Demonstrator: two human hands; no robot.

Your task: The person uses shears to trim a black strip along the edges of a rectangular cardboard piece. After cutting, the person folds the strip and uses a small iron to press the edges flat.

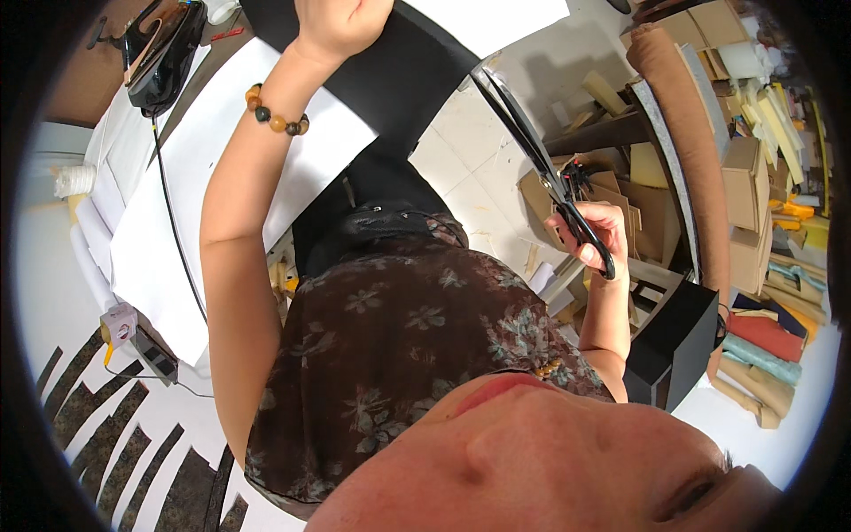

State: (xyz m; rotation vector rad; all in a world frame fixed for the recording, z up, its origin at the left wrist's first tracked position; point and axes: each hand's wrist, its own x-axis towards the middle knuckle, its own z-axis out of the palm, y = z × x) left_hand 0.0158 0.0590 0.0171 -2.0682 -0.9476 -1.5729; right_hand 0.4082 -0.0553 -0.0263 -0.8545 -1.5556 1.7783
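Note:
My right hand (596, 232) is closed around the black handles of long scissors (542, 170). The blades point up and to the left, slightly apart, with their tips at the edge of a black sheet (408, 66). Over that sheet, at the top edge of the view, my left hand (341, 22) is curled closed. Its fingertips are hidden, so what they grip cannot be made out. A bracelet of brown and dark beads (277, 120) circles my left wrist. Under the black sheet lies a large white sheet (168, 257).
A glossy black bag-like object (168, 62) lies on the table at upper left, with a black cord (168, 186). Patterned dark strips (115, 461) are spread at lower left. To the right are a brown roll (683, 151), cardboard boxes (743, 191) and stacked fabric rolls (767, 341).

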